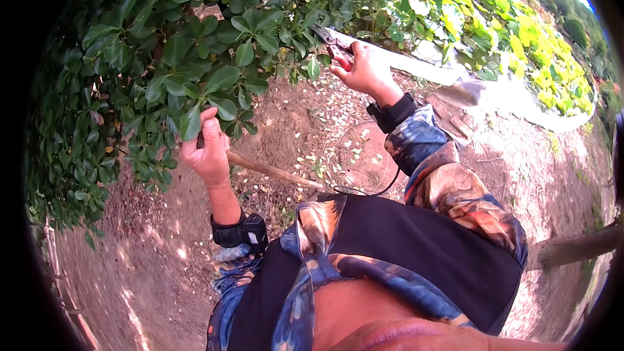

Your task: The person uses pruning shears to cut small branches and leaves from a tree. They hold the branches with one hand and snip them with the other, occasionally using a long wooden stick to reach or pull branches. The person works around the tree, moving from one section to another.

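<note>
My left hand (207,151) is at the lower edge of a leafy green shrub (222,78), thumb and fingers curled. A brown wooden stick (275,170) runs through its grip and slants down to the right toward my body. One broad leaf (190,123) hangs in front of the fingers; whether they also pinch a twig is hidden. Farther forward and right, my right hand (365,70) grips pruning shears (336,48) by their red handles. The dark blades point up and left, their tips at the shrub's outer leaves.
Pale fallen leaves lie on the bare soil (282,112), around a round flat cover (363,153). Beyond my right hand, a whitish edging (414,66) borders bright broad-leaved plants (516,39). A log or trunk (580,246) juts in at right. A thin cable (375,192) hangs near my right sleeve.
</note>
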Demonstrator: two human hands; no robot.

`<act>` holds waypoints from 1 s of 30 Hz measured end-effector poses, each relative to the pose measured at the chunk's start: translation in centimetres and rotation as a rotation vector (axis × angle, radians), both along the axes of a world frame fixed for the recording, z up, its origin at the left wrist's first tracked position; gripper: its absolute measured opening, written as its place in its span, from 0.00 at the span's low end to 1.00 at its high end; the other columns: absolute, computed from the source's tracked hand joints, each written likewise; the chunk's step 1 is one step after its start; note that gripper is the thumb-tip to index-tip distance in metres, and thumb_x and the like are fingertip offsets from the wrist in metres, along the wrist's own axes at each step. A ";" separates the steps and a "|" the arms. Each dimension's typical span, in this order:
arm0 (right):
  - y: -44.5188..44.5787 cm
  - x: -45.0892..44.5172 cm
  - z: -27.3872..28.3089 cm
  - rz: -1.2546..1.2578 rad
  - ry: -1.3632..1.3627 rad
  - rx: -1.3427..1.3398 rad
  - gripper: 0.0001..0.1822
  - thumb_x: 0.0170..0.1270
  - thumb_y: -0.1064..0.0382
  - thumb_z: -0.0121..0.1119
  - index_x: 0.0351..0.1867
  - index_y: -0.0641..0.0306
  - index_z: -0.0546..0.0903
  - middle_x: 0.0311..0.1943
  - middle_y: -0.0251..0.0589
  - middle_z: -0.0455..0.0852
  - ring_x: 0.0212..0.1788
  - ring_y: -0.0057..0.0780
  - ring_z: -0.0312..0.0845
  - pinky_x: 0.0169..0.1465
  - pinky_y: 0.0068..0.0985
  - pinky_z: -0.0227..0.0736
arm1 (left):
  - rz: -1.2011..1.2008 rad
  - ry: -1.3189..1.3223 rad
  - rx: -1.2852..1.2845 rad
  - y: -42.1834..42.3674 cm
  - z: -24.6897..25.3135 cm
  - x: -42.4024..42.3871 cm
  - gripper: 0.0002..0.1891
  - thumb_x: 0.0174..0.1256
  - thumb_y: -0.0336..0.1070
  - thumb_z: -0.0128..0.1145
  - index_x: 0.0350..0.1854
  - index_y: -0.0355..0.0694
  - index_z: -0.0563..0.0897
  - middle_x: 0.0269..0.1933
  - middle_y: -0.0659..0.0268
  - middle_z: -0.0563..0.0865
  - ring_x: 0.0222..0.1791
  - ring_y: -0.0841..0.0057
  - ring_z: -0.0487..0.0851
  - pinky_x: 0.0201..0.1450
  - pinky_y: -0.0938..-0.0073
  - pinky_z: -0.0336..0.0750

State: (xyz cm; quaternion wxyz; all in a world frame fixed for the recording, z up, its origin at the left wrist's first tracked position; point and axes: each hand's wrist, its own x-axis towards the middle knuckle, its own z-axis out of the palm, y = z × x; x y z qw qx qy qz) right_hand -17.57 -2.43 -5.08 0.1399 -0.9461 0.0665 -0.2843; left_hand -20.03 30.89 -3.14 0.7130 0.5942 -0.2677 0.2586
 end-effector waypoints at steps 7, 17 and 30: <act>0.1 -0.4 0.3 0.044 0.035 0.143 0.34 0.57 0.35 0.59 0.46 0.69 0.75 0.33 0.58 0.85 0.40 0.54 0.83 0.46 0.43 0.78 | 0.020 0.005 -0.011 -0.2 -0.1 -0.2 0.10 0.72 0.30 0.53 0.48 0.31 0.82 0.30 0.71 0.76 0.21 0.90 0.68 0.20 0.87 0.64; -0.9 -2.1 -0.9 0.187 -0.053 0.399 0.29 0.53 0.39 0.66 0.41 0.64 0.78 0.31 0.53 0.84 0.37 0.49 0.83 0.43 0.38 0.76 | 0.001 0.001 -0.011 -1.0 0.2 -0.3 0.09 0.70 0.27 0.53 0.47 0.29 0.82 0.27 0.72 0.76 0.21 0.90 0.69 0.20 0.88 0.64; -1.8 -5.4 -2.1 0.246 -0.015 0.517 0.33 0.53 0.37 0.66 0.47 0.65 0.77 0.36 0.53 0.84 0.41 0.49 0.83 0.45 0.39 0.76 | -0.034 0.006 0.026 -2.7 -0.3 1.0 0.10 0.71 0.29 0.53 0.49 0.31 0.81 0.28 0.72 0.75 0.20 0.91 0.65 0.19 0.88 0.61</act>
